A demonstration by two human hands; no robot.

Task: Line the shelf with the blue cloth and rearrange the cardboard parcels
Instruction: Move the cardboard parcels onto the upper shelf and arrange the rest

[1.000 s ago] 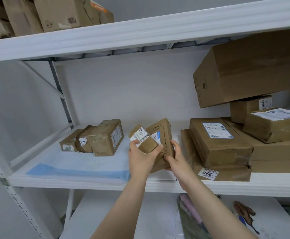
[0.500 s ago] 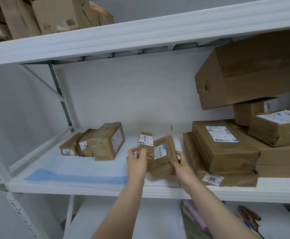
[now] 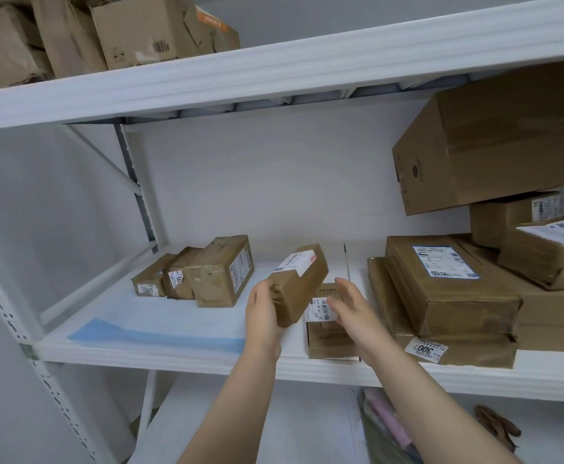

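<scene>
The left hand (image 3: 262, 313) gripped the small parcel (image 3: 299, 283) by its near end, long axis tilted up toward the back right, above the shelf (image 3: 307, 366). The right hand (image 3: 347, 309) was slack and held nothing, over the flat parcel (image 3: 327, 333). The blue cloth (image 3: 160, 333) lay to the left, nearer the left hand.

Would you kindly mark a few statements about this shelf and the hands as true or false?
1. The left hand grips a small parcel held off the shelf. True.
2. The right hand grips a parcel too. False: its fingers are open over the flat parcel lying on the shelf.
3. The blue cloth covers the whole shelf. False: it covers the left part only.
4. Three parcels stand side by side at the left rear. True.
5. The big box on the right lies level. False: it is tilted.
</scene>
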